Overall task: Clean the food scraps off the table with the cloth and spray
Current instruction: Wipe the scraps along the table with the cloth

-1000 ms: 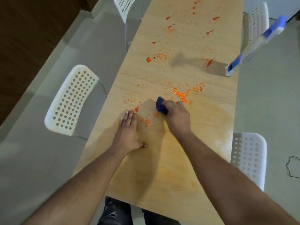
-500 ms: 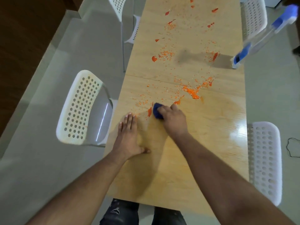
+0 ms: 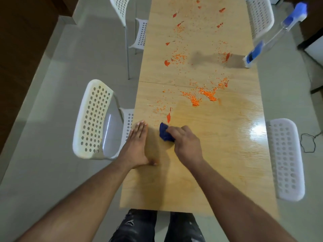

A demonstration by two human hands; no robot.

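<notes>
A long wooden table (image 3: 218,154) runs away from me, strewn with orange food scraps (image 3: 202,96) across its middle and far part. My right hand (image 3: 186,145) grips a bunched dark blue cloth (image 3: 165,132) pressed on the tabletop, just below a single orange peel piece (image 3: 168,117). My left hand (image 3: 138,145) lies flat on the table near its left edge, fingers straight. A clear spray bottle (image 3: 272,37) with a blue head stands at the table's far right edge.
White perforated chairs stand around the table: one at the left (image 3: 94,119), one at the right (image 3: 286,159), two at the far end (image 3: 122,13) (image 3: 260,16). A wet sheen covers the near right tabletop. A thin cable (image 3: 309,142) lies on the floor at right.
My right hand has drawn the cloth toward me and to the left, away from the orange scrap pile. The left hand has stayed flat in place.
</notes>
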